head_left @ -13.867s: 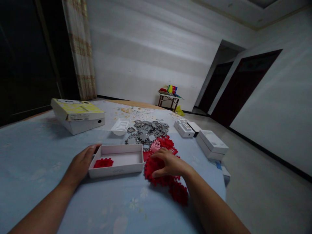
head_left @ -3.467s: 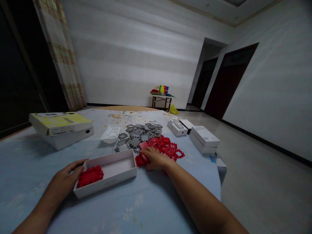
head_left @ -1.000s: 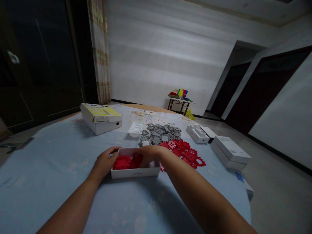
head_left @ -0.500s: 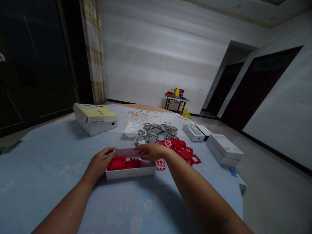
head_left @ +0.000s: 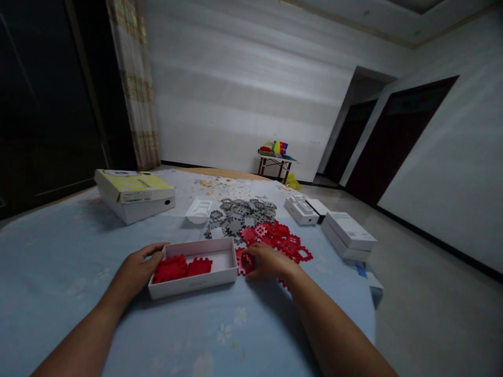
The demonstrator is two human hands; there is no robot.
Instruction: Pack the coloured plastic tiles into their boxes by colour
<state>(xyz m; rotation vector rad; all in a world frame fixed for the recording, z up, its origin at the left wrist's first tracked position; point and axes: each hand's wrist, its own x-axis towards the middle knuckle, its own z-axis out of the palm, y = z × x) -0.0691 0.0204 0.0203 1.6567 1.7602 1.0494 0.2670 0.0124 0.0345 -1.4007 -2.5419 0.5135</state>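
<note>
A white open-topped box [head_left: 218,280] sits on the blue cloth in front of me. Inside, mostly toward its left half, lie red toothed plastic pieces [head_left: 173,268]. My left hand [head_left: 135,269] grips the box's left end, thumb over the rim. Just past the right end, my right hand [head_left: 269,261] has its fingers bent around a red interlocking piece [head_left: 246,262] at table level; its fingertips are partly hidden. Behind that hand spreads a pile of red interlocking pieces [head_left: 281,236], some with window-like cut-outs. Grey toothed pieces [head_left: 241,214] are heaped farther back.
A yellow-and-white shoebox-like carton [head_left: 135,196] stands back left. Near the grey heap is a white moulded tray [head_left: 200,209]. At right are a white box with an insert [head_left: 302,209] and a larger white box [head_left: 348,235] by the table edge.
My right hand has left the box's inside and moved right and down to the red pieces beside it. My left hand stays on the box. The view has shifted slightly.
</note>
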